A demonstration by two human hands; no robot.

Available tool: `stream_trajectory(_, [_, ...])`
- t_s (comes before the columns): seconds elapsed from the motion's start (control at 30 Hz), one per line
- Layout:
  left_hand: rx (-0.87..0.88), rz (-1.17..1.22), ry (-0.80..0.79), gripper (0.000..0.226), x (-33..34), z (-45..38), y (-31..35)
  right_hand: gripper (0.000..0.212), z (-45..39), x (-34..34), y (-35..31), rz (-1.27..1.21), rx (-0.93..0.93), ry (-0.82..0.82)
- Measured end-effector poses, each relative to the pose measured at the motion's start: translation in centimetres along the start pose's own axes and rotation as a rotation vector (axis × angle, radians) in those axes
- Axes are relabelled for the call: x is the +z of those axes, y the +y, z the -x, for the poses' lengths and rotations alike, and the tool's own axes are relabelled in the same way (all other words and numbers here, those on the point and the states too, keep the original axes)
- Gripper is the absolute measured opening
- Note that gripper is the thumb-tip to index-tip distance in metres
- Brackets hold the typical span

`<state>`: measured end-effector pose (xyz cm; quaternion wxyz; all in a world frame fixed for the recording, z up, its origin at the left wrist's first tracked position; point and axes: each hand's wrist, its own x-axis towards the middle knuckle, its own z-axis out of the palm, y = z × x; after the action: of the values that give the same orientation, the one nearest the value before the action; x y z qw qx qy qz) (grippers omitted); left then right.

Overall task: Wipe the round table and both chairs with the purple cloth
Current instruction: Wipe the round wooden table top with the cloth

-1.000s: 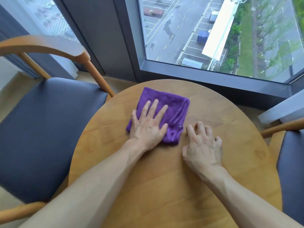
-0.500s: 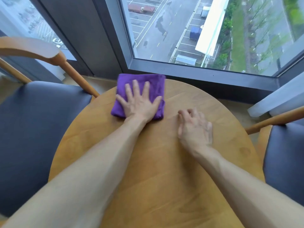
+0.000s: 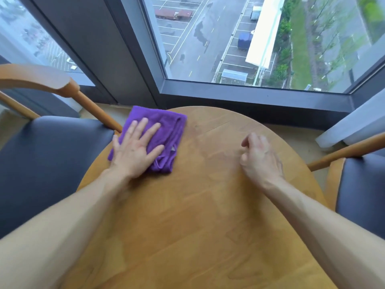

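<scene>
The left hand is pressing flat, fingers spread, on the cloth at the bench far-left rim (overhanging already); pushing further risks it slipping off. The right hand is resting loosely curled, empty

The round wooden table bears a folded purple cloth at its far-left edge.

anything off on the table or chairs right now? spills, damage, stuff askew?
Nothing stands out. The left hand presses flat on the folded purple cloth at the round table's far left edge; the right hand rests loosely curled on bare wood. No spill or damage visible.
</scene>
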<state>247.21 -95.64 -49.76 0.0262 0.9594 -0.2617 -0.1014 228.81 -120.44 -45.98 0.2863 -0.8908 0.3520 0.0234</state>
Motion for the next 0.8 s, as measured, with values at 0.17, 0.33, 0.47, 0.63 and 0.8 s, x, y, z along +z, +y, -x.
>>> stream_trajectory(0.17, [-0.376, 0.108, 0.037, 0.066, 0.9, -3.9, 8.8, 0.033, -0.4, -0.6, 1.3, -0.13, -0.033, 0.009])
stream_trajectory(0.33, [-0.101, 0.049, -0.052, 0.07, 1.3, -4.7, 19.9, 0.038, -0.4, -0.6, 2.9, -0.139, -0.044, 0.216])
stream_trajectory(0.47, [0.325, 0.014, -0.103, 0.06, 1.9, 0.1, 23.7, 0.05, -0.6, -0.2, 3.8, 0.001, -0.077, 0.354])
stream_trajectory(0.63, [0.379, 0.132, 0.113, 0.056, 1.7, 0.9, 14.3, 0.071, -1.2, 2.1, 2.8, 0.234, 0.011, 0.061])
stream_trajectory(0.8, [0.005, -0.009, 0.005, 0.051, 1.0, 1.3, 3.8, 0.082, -1.5, 4.9, -0.4, 0.361, -0.026, 0.054])
